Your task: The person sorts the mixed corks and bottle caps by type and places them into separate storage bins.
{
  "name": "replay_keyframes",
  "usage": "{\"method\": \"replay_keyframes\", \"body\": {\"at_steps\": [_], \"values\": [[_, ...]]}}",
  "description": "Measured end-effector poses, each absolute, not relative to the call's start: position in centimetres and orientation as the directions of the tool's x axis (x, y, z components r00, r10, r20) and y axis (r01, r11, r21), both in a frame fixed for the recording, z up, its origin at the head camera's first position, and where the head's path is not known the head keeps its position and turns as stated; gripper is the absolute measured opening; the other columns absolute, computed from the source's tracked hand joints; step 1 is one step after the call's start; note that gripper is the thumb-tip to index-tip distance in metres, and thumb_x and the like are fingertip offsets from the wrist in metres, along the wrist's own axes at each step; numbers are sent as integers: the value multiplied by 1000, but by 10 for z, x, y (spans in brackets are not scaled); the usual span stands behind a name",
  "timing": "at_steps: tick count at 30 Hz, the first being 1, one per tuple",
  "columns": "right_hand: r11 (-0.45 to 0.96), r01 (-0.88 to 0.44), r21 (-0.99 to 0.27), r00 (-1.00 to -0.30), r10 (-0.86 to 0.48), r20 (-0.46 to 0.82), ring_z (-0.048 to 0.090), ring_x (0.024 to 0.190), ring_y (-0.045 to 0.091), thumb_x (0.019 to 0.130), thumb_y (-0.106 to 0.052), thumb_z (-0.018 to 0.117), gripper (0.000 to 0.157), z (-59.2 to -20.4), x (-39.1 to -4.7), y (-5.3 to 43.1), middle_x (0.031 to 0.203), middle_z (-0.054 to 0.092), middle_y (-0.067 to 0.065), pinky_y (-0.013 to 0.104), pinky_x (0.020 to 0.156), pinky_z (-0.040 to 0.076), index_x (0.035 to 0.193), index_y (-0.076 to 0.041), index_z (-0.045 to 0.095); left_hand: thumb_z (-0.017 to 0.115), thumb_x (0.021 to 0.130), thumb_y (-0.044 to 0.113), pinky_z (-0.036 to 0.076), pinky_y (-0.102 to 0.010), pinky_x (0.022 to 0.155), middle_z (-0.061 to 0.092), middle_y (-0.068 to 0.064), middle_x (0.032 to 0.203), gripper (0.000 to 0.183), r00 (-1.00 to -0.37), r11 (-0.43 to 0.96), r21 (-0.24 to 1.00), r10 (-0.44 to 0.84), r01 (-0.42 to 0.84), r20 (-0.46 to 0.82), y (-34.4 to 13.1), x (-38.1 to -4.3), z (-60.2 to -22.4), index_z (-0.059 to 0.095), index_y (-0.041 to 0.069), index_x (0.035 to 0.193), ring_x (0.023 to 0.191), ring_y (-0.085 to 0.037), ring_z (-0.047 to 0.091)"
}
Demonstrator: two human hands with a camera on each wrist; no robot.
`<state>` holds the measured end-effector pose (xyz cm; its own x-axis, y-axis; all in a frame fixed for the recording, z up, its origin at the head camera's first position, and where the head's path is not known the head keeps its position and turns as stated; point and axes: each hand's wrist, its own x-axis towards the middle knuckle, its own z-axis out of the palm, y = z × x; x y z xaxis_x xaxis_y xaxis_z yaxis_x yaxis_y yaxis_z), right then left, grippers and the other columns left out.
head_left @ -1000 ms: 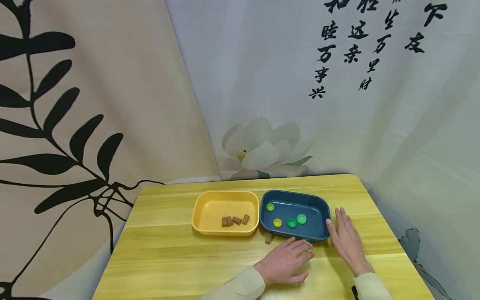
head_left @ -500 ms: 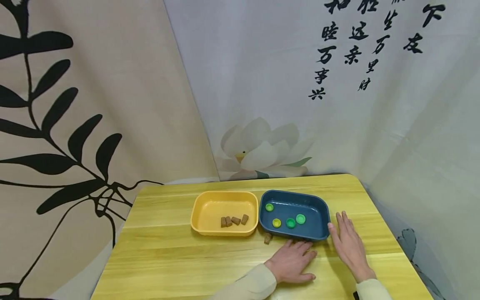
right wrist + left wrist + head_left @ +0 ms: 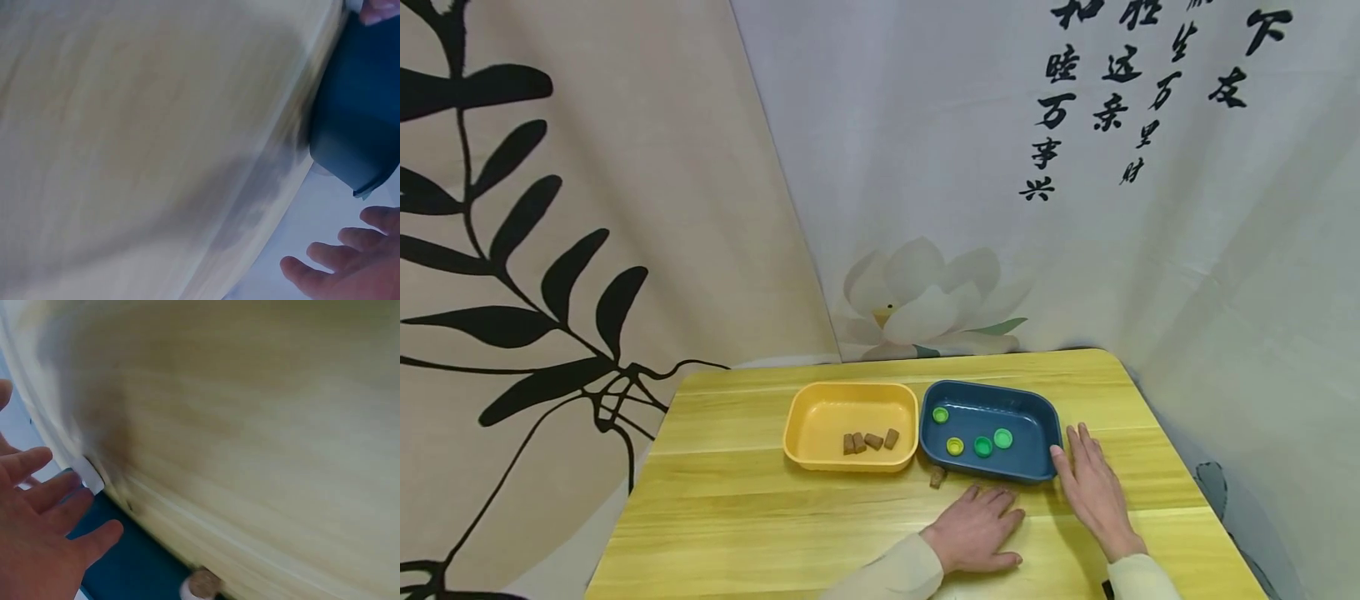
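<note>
My left hand (image 3: 973, 530) lies with fingers spread in front of the dark blue tray (image 3: 1037, 425). In the left wrist view a small white piece (image 3: 89, 475) shows right at its fingertips, beside the tray; the hand covers it in the head view. Straight fingers of my right hand (image 3: 1097, 496) stand along the tray's right end, thumb close to its rim. Inside the tray are a yellow cap (image 3: 955, 447) and several green caps (image 3: 982, 447). A brown cork-like piece (image 3: 937, 477) rests on the table by the tray's front left corner.
Left of the blue tray, nearly touching it, stands a yellow tray (image 3: 820, 417) holding several brown cork-like pieces (image 3: 872, 441). Both sit towards the back of the wooden table (image 3: 737, 517). Printed cloth (image 3: 925, 125) hangs behind the table.
The left hand has drawn back slightly from the blue tray, towards the front of the table. The right hand stays beside the tray, and trays and pieces keep their places.
</note>
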<state>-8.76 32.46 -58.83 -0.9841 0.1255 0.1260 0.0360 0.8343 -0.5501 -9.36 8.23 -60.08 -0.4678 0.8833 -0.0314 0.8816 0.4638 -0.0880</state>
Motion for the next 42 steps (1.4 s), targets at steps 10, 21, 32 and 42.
{"method": "replay_keyframes", "body": {"at_steps": [10,21,32,42], "values": [[826,21,-563,-986,109,123,24,146,59,111,-49,37,76,-590,-94,317,165,21,33,76,110,25,161,7,22,46,105,58,44,-30,109,61,14,138,49,-424,423,-41,906,905,-7,44,-92,-602,60,29,142,128,-6,55],[823,14,-568,-985,109,133,23,146,61,111,-50,38,78,-595,-97,317,165,21,33,78,108,24,163,4,18,53,107,45,45,-26,106,67,17,128,34,-371,380,-110,924,918,91,9,-85,-601,67,29,133,121,-2,60],[829,33,-558,-989,108,103,21,146,61,111,-51,37,78,-595,-97,315,165,18,34,76,111,22,162,5,19,43,100,70,35,-61,116,36,0,166,72,-551,554,-80,833,829,58,2,-84,-606,50,24,155,154,-30,29],[832,38,-553,-992,98,79,19,147,60,111,-52,35,79,-595,-98,316,166,16,34,76,111,21,163,5,17,53,99,65,34,-67,113,43,4,161,58,-584,578,-214,811,788,41,4,-84,-613,62,28,142,152,-30,34]]}}
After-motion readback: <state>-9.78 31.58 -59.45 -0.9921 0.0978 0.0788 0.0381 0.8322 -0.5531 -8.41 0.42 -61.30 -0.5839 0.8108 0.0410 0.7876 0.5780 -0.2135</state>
